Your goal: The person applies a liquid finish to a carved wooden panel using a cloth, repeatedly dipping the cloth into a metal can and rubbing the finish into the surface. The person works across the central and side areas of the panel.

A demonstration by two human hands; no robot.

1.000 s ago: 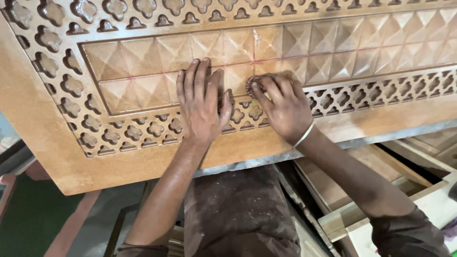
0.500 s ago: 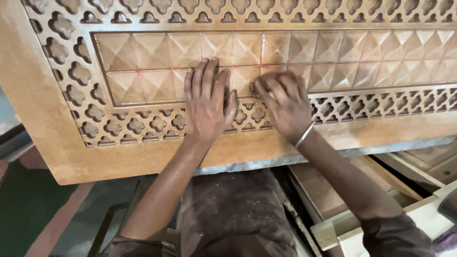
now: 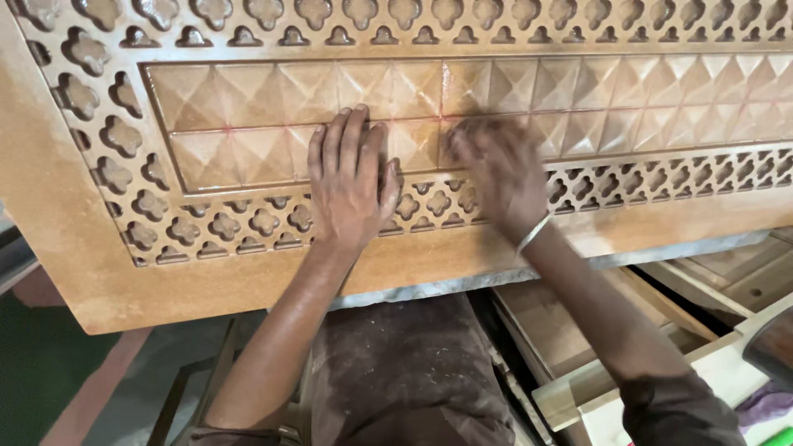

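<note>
Head view, left hand [image 3: 349,183] flat on carved panel [image 3: 248,124], right hand [image 3: 496,169] blurred

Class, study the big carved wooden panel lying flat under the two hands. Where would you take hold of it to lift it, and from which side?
Probably by the plain near edge of the carved panel, coming from the person's side. That border is solid, smooth and overhangs its support, so fingers could curl underneath. The pierced lattice looks thin, and the left hand and blurred right hand cover the pyramid-patterned middle.

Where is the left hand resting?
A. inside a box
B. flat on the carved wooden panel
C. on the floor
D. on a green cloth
B: the left hand lies flat, its fingers spread on the pyramid carvings of the wooden panel.
</note>
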